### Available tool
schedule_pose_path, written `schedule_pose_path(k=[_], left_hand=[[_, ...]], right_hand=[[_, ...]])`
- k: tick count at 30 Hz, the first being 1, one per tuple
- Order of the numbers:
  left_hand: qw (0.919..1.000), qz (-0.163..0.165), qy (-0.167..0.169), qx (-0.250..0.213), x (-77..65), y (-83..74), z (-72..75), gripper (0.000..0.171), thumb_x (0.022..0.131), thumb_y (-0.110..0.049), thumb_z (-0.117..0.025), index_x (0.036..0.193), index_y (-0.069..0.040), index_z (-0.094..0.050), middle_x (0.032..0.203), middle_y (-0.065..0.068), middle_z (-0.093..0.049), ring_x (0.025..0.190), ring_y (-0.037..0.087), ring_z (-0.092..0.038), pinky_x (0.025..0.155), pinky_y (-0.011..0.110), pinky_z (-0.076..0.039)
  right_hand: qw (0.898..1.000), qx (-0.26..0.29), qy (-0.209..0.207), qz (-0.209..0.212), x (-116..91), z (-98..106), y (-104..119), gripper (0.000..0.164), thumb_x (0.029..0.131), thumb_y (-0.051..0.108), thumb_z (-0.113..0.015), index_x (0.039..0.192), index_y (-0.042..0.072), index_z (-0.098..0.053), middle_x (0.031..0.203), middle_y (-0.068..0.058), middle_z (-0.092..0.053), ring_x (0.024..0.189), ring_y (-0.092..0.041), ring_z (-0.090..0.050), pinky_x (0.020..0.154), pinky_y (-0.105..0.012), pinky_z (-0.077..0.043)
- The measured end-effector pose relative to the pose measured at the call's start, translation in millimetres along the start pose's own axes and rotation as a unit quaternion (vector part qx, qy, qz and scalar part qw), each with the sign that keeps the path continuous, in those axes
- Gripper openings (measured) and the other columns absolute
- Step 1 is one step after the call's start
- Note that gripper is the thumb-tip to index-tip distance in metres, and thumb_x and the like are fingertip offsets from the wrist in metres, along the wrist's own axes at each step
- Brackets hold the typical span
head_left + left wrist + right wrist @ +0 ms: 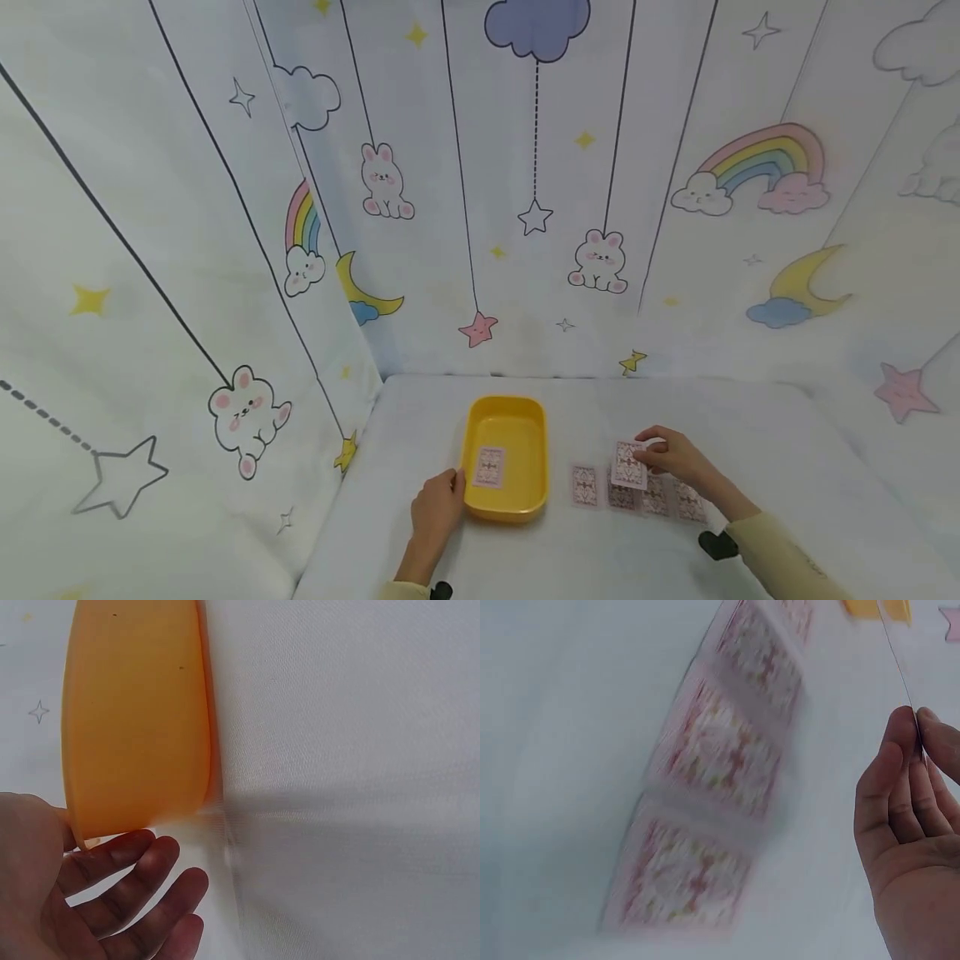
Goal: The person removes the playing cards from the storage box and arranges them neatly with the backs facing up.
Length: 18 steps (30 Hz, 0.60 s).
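My left hand (437, 510) grips the near left corner of a yellow plastic tray (543, 467). In the left wrist view its index fingertip meets the tray's wall (139, 727) and the thumb is largely hidden behind the rim. Inside the tray lies one patterned playing card (489, 467), back side up. My right hand (678, 458) pinches another playing card (628, 463) between thumb and fingertips, raised above a row of cards. The right wrist view shows this held card edge-on, as a thin line, with the right hand (919, 802) at its lower end.
Several playing cards lie in a row right of the tray, among them a leftmost card (585, 486) and a rightmost card (690, 502). They rest on a white-covered table (540, 558). White cloth walls (420, 275) with cartoon prints rise behind and to the left.
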<state>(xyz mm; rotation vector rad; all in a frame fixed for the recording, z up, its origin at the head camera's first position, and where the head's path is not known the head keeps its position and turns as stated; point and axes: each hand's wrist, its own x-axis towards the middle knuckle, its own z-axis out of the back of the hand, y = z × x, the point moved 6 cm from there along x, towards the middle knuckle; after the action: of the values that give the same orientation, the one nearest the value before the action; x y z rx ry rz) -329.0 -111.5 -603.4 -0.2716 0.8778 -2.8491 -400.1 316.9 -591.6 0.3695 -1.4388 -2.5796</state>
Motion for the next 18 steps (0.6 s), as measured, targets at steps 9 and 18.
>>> schedule_pose_path(k=[9, 18], left_hand=[[0.9998, 0.010, 0.012, 0.009, 2.0, 4.2, -0.7, 0.034, 0.103, -0.033, -0.054, 0.075, -0.013, -0.057, 0.062, -0.002, -0.046, 0.054, 0.013, -0.041, 0.051, 0.029, -0.029], [1.0000, -0.001, 0.009, 0.003, -0.8, -1.4, 1.6, 0.037, 0.104, -0.031, -0.054, 0.072, -0.013, -0.053, 0.059, -0.003, -0.043, 0.051, 0.012, -0.040, 0.047, 0.028, -0.029]], right_hand=[[0.999, -0.030, -0.037, -0.025, -41, 46, -54, 0.049, 0.098, 0.029, -0.066, 0.135, 0.001, -0.051, 0.111, -0.018, -0.071, 0.093, -0.017, -0.068, 0.078, -0.034, -0.058], [0.991, -0.059, -0.068, -0.098, -72, 84, -102, 0.056, 0.098, 0.035, -0.064, 0.138, -0.001, -0.050, 0.130, -0.028, -0.061, 0.106, -0.029, -0.067, 0.083, -0.041, -0.058]])
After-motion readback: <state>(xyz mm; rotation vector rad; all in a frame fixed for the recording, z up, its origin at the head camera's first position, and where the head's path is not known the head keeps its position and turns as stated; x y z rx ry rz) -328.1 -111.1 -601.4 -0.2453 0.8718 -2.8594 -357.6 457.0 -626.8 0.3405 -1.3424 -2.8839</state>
